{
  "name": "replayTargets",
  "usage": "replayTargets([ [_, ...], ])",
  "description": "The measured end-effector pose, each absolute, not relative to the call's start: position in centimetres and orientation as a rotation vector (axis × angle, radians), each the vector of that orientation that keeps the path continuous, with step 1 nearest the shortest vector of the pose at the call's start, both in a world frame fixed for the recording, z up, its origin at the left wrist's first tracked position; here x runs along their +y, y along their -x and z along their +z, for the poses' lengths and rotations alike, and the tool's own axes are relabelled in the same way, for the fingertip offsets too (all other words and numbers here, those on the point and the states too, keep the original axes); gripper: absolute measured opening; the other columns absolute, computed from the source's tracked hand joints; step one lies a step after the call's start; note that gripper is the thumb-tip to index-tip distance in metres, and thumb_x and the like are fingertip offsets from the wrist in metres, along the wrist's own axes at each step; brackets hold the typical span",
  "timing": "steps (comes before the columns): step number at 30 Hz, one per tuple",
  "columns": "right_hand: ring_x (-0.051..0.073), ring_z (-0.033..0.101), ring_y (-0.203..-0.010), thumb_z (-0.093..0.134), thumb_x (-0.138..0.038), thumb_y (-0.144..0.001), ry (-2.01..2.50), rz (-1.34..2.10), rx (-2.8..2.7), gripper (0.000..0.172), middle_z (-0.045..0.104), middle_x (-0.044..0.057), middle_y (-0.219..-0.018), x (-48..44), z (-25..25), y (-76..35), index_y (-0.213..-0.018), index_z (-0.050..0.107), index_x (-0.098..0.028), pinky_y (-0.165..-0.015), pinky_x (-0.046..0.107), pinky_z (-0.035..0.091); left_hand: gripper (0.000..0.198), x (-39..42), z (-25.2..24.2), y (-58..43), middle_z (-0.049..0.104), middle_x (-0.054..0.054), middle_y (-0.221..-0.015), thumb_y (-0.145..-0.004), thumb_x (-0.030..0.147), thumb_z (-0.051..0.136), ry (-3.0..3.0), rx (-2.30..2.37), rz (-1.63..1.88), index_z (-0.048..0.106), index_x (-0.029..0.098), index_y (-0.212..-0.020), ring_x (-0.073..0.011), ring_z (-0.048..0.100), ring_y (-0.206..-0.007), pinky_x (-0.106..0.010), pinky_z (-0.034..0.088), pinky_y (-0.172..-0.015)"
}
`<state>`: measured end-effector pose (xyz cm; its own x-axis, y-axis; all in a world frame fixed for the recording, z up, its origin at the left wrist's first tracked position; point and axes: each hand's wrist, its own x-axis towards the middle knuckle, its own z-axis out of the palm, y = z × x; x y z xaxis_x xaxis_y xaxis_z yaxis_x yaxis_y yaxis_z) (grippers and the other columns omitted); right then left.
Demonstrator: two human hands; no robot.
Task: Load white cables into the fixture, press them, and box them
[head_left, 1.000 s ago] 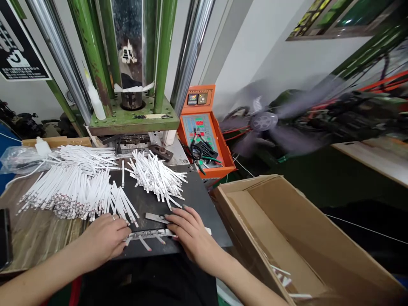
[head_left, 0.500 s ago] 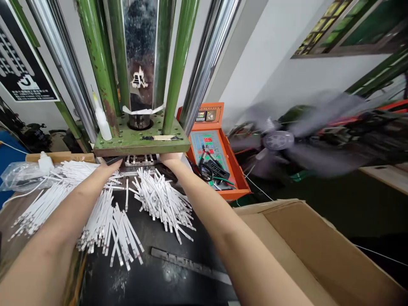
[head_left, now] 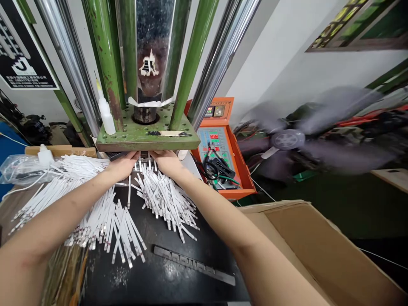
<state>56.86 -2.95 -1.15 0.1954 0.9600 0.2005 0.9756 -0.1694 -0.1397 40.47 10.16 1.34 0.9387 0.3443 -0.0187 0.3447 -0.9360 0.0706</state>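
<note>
The left hand (head_left: 123, 166) and right hand (head_left: 168, 163) reach forward and lie nearly fingertip to fingertip at a metal mould (head_left: 145, 156) beneath the green platen (head_left: 181, 142). Both hands are flat and narrow, fingers close together. Whether either grips the mould or only rests on it cannot be told, as the fingers are partly hidden. White strips (head_left: 146, 166) appear to stand in the mould. Good practice here: hands level and square to the mould, fingers clear of the platen. Loose strips (head_left: 164, 199) lie heaped on the black bench (head_left: 105, 280) — a slotted bar (head_left: 194, 265) lies nearer the person, with a cardboard box (head_left: 318, 250) to the right.
</note>
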Motion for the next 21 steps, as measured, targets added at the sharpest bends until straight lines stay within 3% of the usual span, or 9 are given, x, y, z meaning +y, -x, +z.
replayTargets([
  [3, 0.036, 0.040, -0.130, 0.035, -0.004, -0.091, 2.255, -0.076, -1.843, 0.052, 0.046, 0.018, -0.144, -2.6, -0.4, -56.3, -0.141, 0.048, -0.013, -0.111, 0.054, 0.027, 0.064, 9.6, 1.5, -41.3, 0.027, -0.004, -0.157, -0.089, 0.005, 0.035, -3.006, 0.614, -0.040, 0.032, 0.025, -0.149, -0.0271, 0.041, -0.134, -0.038, 0.035, -0.111],
  [7, 0.031, 0.041, -0.133, 0.042, 0.006, -0.079, 2.259, 0.050, -1.834, 0.063, 0.047, 0.014, -0.144, -3.2, 2.2, -56.2, -0.138, 0.051, -0.015, -0.110, 0.046, 0.033, 0.070, 9.0, 3.0, -41.6, 0.029, -0.008, -0.156, -0.086, 0.003, 0.041, -2.960, 0.661, -0.101, 0.028, 0.025, -0.151, -0.0306, 0.039, -0.136, -0.043, 0.034, -0.111],
  [11, 0.025, 0.048, -0.127, 0.037, 0.006, -0.076, 2.182, 0.137, -1.750, 0.068, 0.054, 0.015, -0.137, -12.0, 4.1, -52.7, -0.141, 0.044, -0.010, -0.103, 0.041, 0.043, 0.071, 4.7, 6.0, -34.8, 0.032, -0.010, -0.154, -0.090, 0.009, 0.041, -2.855, 0.609, -0.080, 0.013, 0.020, -0.155, -0.0252, 0.030, -0.142, -0.038, 0.030, -0.115],
  [13, 0.017, 0.065, -0.100, 0.033, -0.001, -0.084, 1.729, 0.623, -1.763, 0.053, 0.068, 0.007, -0.114, -19.5, 3.1, -49.6, -0.127, 0.059, -0.017, -0.087, 0.031, 0.052, 0.053, 1.1, 6.9, -28.1, 0.045, -0.005, -0.147, -0.098, 0.024, 0.036, -2.551, 0.487, -0.190, 0.030, 0.027, -0.150, -0.0212, 0.043, -0.134, -0.034, 0.036, -0.111],
  [15, 0.014, 0.069, -0.077, 0.039, -0.005, -0.082, 1.286, 1.387, -1.901, 0.044, 0.073, 0.002, -0.090, -26.7, 0.6, -46.6, -0.109, 0.070, -0.020, -0.069, 0.022, 0.054, 0.042, -2.3, 6.6, -20.7, 0.059, 0.000, -0.133, -0.096, 0.034, 0.042, -2.256, 0.352, -0.613, 0.051, 0.037, -0.137, -0.0206, 0.058, -0.119, -0.031, 0.047, -0.099],
  [16, 0.015, 0.070, -0.074, 0.043, -0.007, -0.081, 1.291, 1.566, -1.889, 0.040, 0.074, 0.002, -0.085, -29.6, -1.3, -45.3, -0.105, 0.072, -0.020, -0.066, 0.022, 0.053, 0.038, -3.7, 5.7, -17.4, 0.064, 0.001, -0.125, -0.093, 0.035, 0.048, -2.170, 0.330, -0.767, 0.060, 0.038, -0.128, -0.0215, 0.061, -0.113, -0.031, 0.048, -0.097],
  [18, 0.022, 0.070, -0.072, 0.049, -0.016, -0.081, 1.796, 1.380, -1.656, 0.028, 0.073, 0.005, -0.076, -33.5, -5.7, -43.4, -0.093, 0.074, -0.019, -0.065, 0.028, 0.053, 0.033, -5.4, 2.4, -12.4, 0.071, -0.002, -0.109, -0.087, 0.039, 0.051, -2.155, 0.539, -0.843, 0.070, 0.033, -0.114, -0.0243, 0.066, -0.101, -0.032, 0.050, -0.090],
  [21, 0.030, 0.069, -0.088, 0.044, -0.036, -0.089, 2.151, 0.751, -1.150, 0.033, 0.073, 0.014, -0.092, -34.9, -12.5, -42.4, -0.092, 0.072, -0.018, -0.078, 0.041, 0.055, 0.050, -5.7, -4.3, -9.3, 0.073, -0.007, -0.083, -0.089, 0.050, 0.032, -2.184, 1.006, -0.664, 0.070, 0.020, -0.081, -0.0241, 0.068, -0.080, -0.033, 0.051, -0.081],
])
